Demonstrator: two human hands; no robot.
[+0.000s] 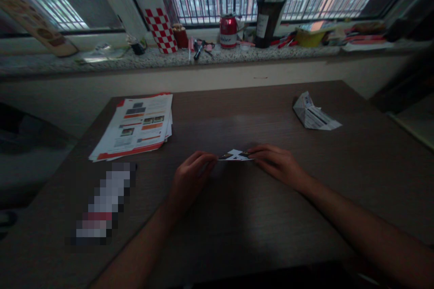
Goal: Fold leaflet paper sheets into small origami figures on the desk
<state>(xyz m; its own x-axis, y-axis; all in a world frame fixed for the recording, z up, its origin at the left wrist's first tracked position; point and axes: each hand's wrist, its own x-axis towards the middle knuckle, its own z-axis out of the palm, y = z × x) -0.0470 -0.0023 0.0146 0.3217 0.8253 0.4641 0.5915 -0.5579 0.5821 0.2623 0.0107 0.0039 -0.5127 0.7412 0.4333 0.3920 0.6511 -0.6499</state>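
Observation:
Between my hands, over the middle of the dark wooden table (271,216), is a small folded paper (235,155) with white and dark printed areas. My left hand (194,174) pinches its left corner with the fingers closed. At the opposite corner, my right hand (278,162) grips the paper between thumb and fingers. The paper looks nearly flat, with its straight edge facing me. Its underside is hidden.
A stack of printed sheets (142,128) lies at the back left. Nearer me is a pixelated, phone-shaped object (105,203). A folded paper shape (313,115) stands at the back right. Beyond, the windowsill (217,58) holds a checkered bottle (159,27), a red can (228,31) and a dark cup (267,20).

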